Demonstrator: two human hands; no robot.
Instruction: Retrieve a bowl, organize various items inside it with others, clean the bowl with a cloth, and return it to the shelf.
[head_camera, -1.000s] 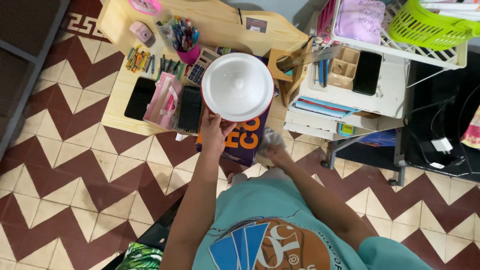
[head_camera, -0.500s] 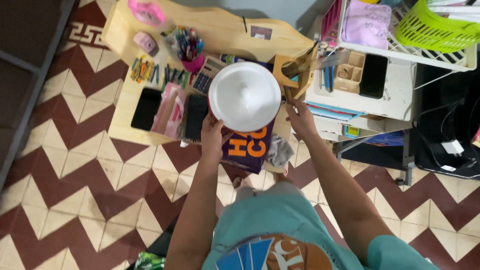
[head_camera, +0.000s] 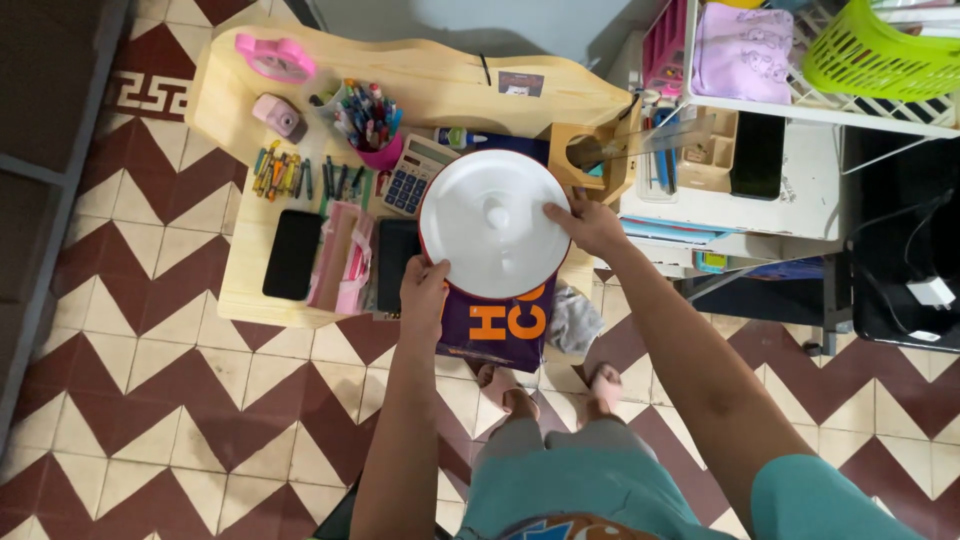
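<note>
From the head view, both hands grip a round white lid with a red rim, held above the near edge of a pale wooden worktop. The left hand has its fingers clenched on the lid's near-left rim, and the right hand has its fingers grasping the right rim, thumb on top. Under the lid sits a purple box with large orange lettering (it overhangs the worktop's front edge), and a grey cloth lies just beside it.

Left of the lid the worktop carries a dark phone, a pink case, a calculator, a row of crayons and a pink cup of pens. To the right stands a white shelf cart with a green basket on top. The floor is open zigzag tile, maroon and cream.
</note>
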